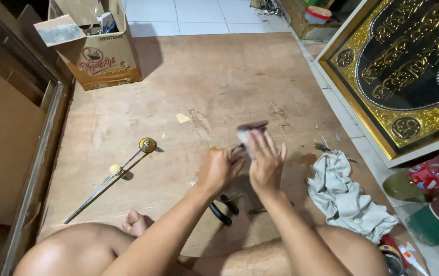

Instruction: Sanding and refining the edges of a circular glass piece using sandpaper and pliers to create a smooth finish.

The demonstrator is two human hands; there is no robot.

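Both hands are meeting above the plywood board (204, 87) — the right hand (266, 162) is pinching a small dark-topped block (250, 131), the left hand (220, 167) is gripping a thin tool at its base; pliers (223, 208) are lying beneath.

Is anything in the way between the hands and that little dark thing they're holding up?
No. The right hand already grips the small dark pad in its fingers, and the left hand touches it from beside. Nothing sits between them. The pliers lie underneath on the board.
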